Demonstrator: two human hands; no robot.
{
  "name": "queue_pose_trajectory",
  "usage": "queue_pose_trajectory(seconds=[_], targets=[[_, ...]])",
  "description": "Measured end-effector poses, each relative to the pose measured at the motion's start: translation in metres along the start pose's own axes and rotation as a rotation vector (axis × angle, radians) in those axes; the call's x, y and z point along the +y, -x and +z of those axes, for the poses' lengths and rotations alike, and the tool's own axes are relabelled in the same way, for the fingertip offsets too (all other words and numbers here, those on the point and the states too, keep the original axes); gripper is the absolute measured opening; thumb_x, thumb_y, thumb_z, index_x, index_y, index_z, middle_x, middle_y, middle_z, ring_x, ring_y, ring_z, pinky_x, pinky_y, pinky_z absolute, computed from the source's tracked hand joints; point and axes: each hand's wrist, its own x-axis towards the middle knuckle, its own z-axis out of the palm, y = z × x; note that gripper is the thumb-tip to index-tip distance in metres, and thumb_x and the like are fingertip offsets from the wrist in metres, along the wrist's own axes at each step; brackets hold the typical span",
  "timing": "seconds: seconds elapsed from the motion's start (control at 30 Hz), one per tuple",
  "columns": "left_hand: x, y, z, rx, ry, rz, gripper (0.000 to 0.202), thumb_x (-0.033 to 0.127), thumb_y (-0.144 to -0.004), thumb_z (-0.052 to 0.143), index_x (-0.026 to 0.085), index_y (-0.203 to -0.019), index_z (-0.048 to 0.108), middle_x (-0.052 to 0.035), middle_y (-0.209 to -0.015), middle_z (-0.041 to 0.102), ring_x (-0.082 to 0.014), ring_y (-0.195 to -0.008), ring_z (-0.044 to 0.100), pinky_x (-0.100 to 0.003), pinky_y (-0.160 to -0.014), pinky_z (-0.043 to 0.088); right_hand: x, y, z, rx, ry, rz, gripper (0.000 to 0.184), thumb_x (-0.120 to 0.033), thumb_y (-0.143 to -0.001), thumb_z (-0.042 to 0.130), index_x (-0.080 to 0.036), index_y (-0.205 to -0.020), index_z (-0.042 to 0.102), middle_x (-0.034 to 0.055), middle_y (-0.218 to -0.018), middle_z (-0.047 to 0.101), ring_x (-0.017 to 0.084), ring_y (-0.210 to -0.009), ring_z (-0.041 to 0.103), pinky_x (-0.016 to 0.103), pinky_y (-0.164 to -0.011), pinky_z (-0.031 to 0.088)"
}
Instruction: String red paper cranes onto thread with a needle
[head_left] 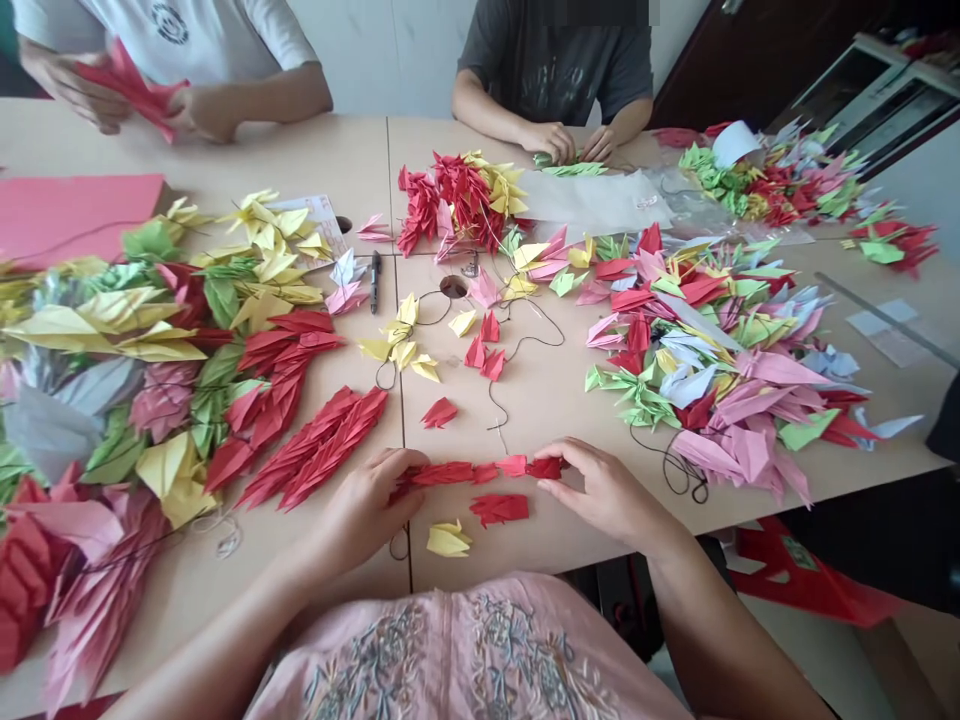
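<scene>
Blouse (442, 655): nearest the lens, at 6 o'clock (clock centred on the row, 12 pointing away from the wearer).
Row (450, 473): red folded papers end to end, stretched between both hands; whether it rests on the tabletop (540, 400) or just above, I cannot tell.
Left hand (371, 508): at 9 o'clock, fingers curled in, hardly any gap, holding that end.
Right hand (604, 490): at 3 o'clock, thumb and fingertips almost together, pinching the darker red end.
Thread (505, 412): dark, winding down from 12 o'clock towards the row; whether it joins is too small to see.
Tangle risk: slack thread could hook a paper point if the row were dragged across it.
Split risk: pulling the hands apart too hard might open the joints; squeezing too hard might crush the folds.
Loose bits: a red piece (500, 510) at 5 o'clock and a yellow piece (448, 539) at 7, both near the blouse; a sweeping forearm could knock the yellow one off the edge.
</scene>
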Motion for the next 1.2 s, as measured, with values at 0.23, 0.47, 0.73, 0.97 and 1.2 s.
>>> queue_pose_trajectory(seconds=[0.23, 0.47, 0.73, 0.97, 1.2], targets=[[0.002, 0.002, -0.005, 0.053, 0.062, -0.075, 0.012, 0.023, -0.086, 0.053, 0.02, -0.096, 0.06, -0.0039, -0.087, 0.069, -0.0199, -0.078, 0.065, -0.033, -0.071, 0.052, 0.005, -0.008, 0.001, 0.089, 0.015, -0.014, 0.015, -0.024, -0.089, 0.057, -0.025, -0.104, 0.06, 0.0047, -0.102, 0.07, 0.021, -0.093, 0.068, 0.036, -0.086, 0.056], [0.002, 0.011, -0.003, 0.02, 0.072, -0.064, 0.011, 0.023, -0.088, 0.052, 0.022, -0.093, 0.062, -0.0028, -0.088, 0.07, -0.0181, -0.079, 0.066, -0.031, -0.071, 0.052, 0.017, -0.009, 0.001, 0.024, 0.058, -0.01, 0.017, -0.026, -0.087, 0.056, -0.026, -0.103, 0.062, 0.006, -0.102, 0.071, 0.025, -0.096, 0.069, 0.04, -0.084, 0.056], [0.0, 0.012, -0.003, 0.051, 0.149, -0.144, 0.015, 0.025, -0.087, 0.053, 0.021, -0.098, 0.062, -0.0027, -0.084, 0.068, -0.0186, -0.075, 0.064, -0.034, -0.071, 0.051, 0.008, -0.012, -0.006, 0.068, 0.077, -0.011, 0.016, -0.025, -0.088, 0.055, -0.025, -0.103, 0.062, 0.0061, -0.102, 0.07, 0.024, -0.096, 0.068, 0.039, -0.086, 0.056], [-0.001, 0.007, -0.009, 0.051, 0.435, -0.227, 0.021, 0.037, -0.09, 0.051, 0.021, -0.101, 0.057, -0.0022, -0.083, 0.065, -0.0157, -0.074, 0.064, -0.029, -0.064, 0.053, 0.002, -0.011, -0.013, 0.175, -0.017, 0.01, 0.019, -0.033, -0.088, 0.057, -0.024, -0.104, 0.063, 0.0063, -0.1, 0.071, 0.021, -0.086, 0.068, 0.036, -0.079, 0.058], [-0.002, 0.006, -0.012, 0.08, 0.713, -0.365, 0.022, 0.039, -0.085, 0.06, 0.023, -0.101, 0.059, -0.0017, -0.086, 0.065, -0.0159, -0.077, 0.065, -0.031, -0.072, 0.055, 0.013, -0.016, -0.005, 0.19, -0.106, 0.013, 0.021, -0.029, -0.087, 0.06, -0.023, -0.107, 0.065, 0.0061, -0.103, 0.068, 0.02, -0.088, 0.066, 0.033, -0.08, 0.057]])
